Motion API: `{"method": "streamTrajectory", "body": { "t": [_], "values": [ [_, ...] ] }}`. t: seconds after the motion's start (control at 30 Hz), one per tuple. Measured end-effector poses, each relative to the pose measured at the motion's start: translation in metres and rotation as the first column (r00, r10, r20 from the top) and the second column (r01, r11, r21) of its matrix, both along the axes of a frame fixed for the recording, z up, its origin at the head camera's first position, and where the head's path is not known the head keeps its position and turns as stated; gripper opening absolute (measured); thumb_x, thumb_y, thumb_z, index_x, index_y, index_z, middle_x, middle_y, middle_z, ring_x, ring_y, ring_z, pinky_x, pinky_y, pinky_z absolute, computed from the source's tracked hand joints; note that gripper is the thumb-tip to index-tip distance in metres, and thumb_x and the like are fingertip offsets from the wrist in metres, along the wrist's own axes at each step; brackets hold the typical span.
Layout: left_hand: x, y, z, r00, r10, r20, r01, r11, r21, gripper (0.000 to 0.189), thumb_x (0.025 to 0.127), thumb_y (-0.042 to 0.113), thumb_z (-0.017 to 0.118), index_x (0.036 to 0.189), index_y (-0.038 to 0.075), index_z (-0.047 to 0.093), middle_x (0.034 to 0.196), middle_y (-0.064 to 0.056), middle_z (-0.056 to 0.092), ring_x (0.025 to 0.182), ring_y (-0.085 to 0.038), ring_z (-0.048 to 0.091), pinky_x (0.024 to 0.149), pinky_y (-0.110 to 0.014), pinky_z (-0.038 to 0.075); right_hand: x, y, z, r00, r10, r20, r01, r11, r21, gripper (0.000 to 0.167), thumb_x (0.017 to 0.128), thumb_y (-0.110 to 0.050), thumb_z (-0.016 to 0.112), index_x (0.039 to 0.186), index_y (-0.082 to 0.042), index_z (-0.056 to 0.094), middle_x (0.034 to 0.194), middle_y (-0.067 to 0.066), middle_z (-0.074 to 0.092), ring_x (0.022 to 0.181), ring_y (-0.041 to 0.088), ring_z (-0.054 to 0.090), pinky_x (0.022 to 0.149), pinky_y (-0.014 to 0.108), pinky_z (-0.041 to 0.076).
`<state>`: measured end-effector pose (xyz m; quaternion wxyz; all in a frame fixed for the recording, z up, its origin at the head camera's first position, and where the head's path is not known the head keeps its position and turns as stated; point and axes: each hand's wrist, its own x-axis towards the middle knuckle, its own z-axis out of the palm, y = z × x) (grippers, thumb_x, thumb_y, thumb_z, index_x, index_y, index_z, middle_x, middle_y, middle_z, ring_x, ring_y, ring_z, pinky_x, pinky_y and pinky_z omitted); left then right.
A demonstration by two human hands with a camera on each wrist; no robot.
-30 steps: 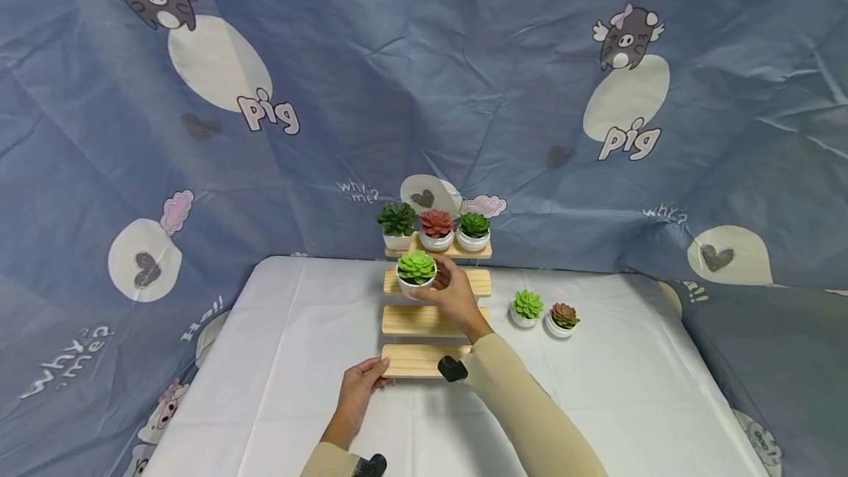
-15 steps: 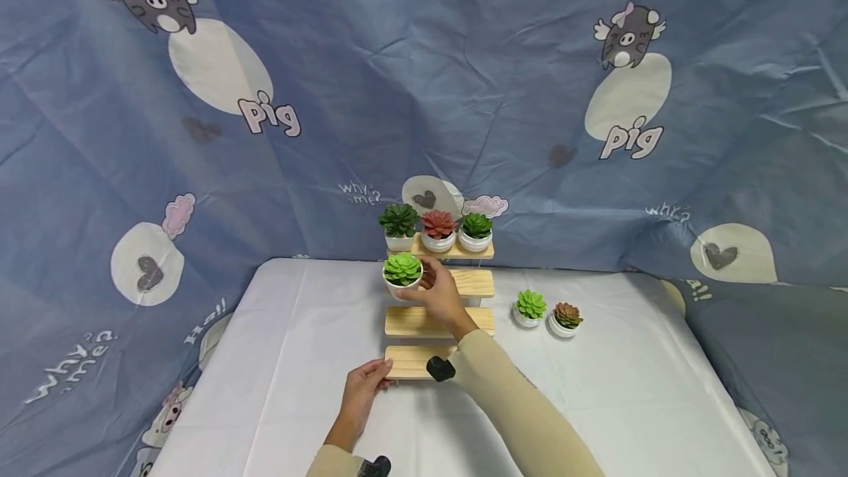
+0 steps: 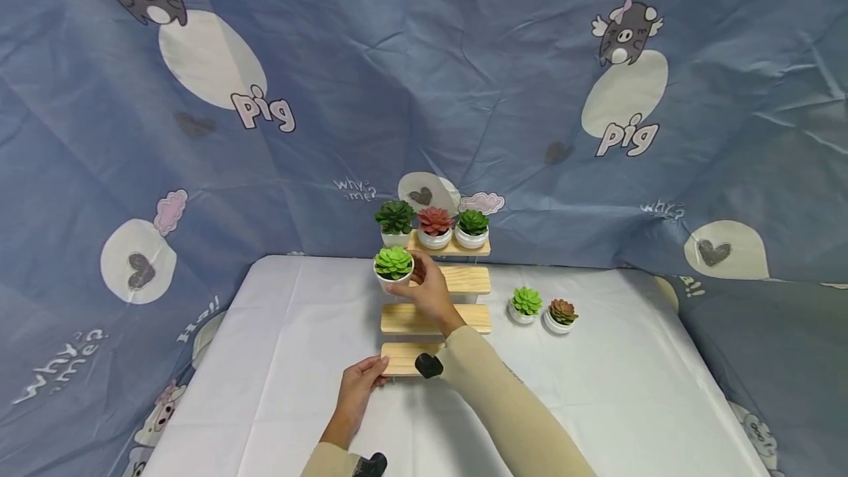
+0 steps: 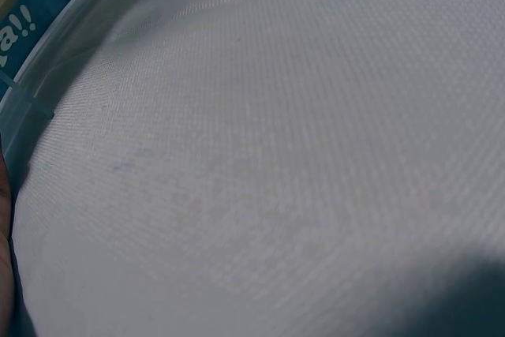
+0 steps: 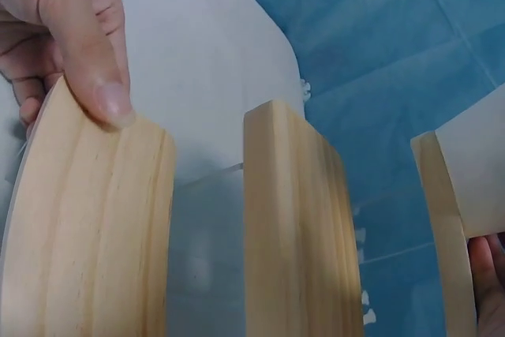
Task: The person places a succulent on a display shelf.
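Observation:
My right hand [image 3: 432, 289] holds a light-green potted succulent [image 3: 394, 263] by its white pot, over the left end of the second shelf from the top of a wooden tiered plant stand [image 3: 433, 319]. In the right wrist view the white pot [image 5: 480, 167] is right at that shelf's end, fingertips [image 5: 488, 274] beside it. My left hand [image 3: 358, 386] grips the left end of the lowest shelf, its thumb [image 5: 110, 100] on top of the board and fingers beneath. Only a sliver of it appears in the left wrist view.
On the top shelf stand a dark-green succulent [image 3: 395, 218], a red one [image 3: 434, 222] and another green one [image 3: 472, 224]. Right of the stand, a light-green succulent [image 3: 525, 302] and a brown one [image 3: 562, 313] sit on the white cloth [image 3: 596, 389]. A blue curtain [image 3: 318, 94] hangs behind.
My right hand has carried the light-green succulent leftward along the second shelf to its left end. The left hand keeps its grip on the lowest shelf.

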<state>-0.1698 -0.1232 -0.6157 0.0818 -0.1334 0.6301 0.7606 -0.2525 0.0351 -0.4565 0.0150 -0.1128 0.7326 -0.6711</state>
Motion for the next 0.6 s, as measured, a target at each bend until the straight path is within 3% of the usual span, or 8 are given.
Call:
{"method": "streamTrajectory", "body": {
  "t": [0.17,0.43,0.6],
  "values": [
    [0.000,-0.001,-0.001,1.000,-0.008,0.007,0.008,1.000,-0.007,0.035,0.093,0.015,0.065,0.110,-0.015,0.061,0.078,-0.001,0.067,0.068,-0.010,0.060,0.064,-0.022,0.051,0.010,0.004,0.009,1.000,0.013,0.014,-0.013,1.000,-0.008,0.071,0.079,0.003,0.076,0.140,0.004,0.040,0.134,0.023,0.048,0.124,0.037,0.047,0.105,0.048,0.038],
    [0.002,0.001,0.003,1.000,-0.003,0.001,0.003,1.000,-0.021,0.038,0.093,0.018,0.065,0.112,-0.015,0.060,0.077,0.001,0.066,0.068,-0.007,0.059,0.064,-0.020,0.050,0.011,0.036,-0.022,0.999,-0.032,-0.002,0.032,0.999,-0.031,0.063,0.079,-0.005,0.079,0.132,-0.001,0.046,0.134,0.020,0.049,0.123,0.035,0.049,0.103,0.046,0.040],
    [0.001,0.000,0.002,1.000,0.000,-0.013,0.000,0.999,-0.046,0.041,0.092,0.020,0.067,0.112,-0.015,0.060,0.079,0.000,0.066,0.069,-0.008,0.059,0.065,-0.020,0.050,0.021,0.060,-0.018,0.998,-0.054,-0.031,0.052,0.997,-0.060,0.058,0.081,-0.001,0.076,0.130,0.006,0.045,0.132,0.028,0.047,0.121,0.041,0.048,0.103,0.051,0.038]
  ]
}}
